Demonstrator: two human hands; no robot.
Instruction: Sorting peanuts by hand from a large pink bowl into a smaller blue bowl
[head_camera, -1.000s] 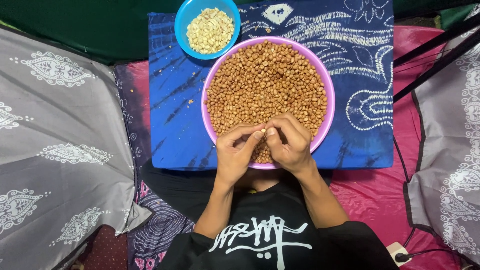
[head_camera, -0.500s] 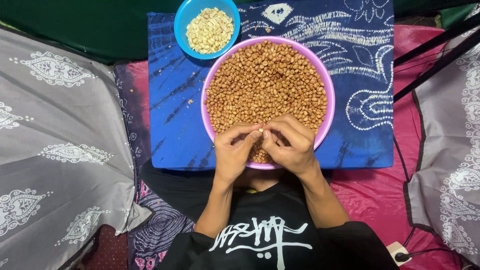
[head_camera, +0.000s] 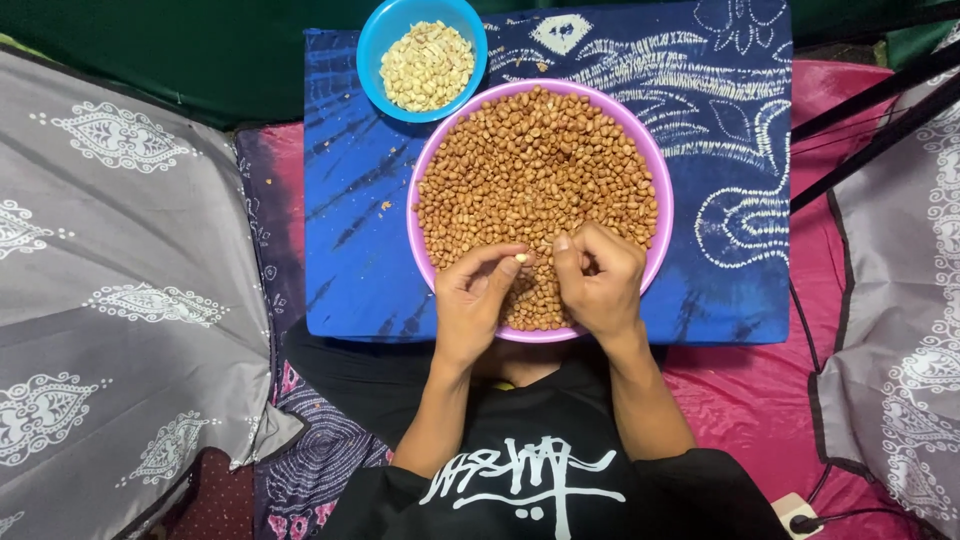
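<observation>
A home floor setting: patterned batik cloth (head_camera: 700, 150), grey printed fabric (head_camera: 120, 280), plastic bowls of peanuts (head_camera: 535, 180).

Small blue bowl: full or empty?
Partly full. The small blue bowl holds a heap of pale peeled peanuts covering its bottom, with blue wall still showing above them all round.

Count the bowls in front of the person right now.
2. A small blue bowl of pale peeled nuts sits at the top; a large pink bowl of brown nuts lies below it, under both hands. None appear hidden.
</observation>
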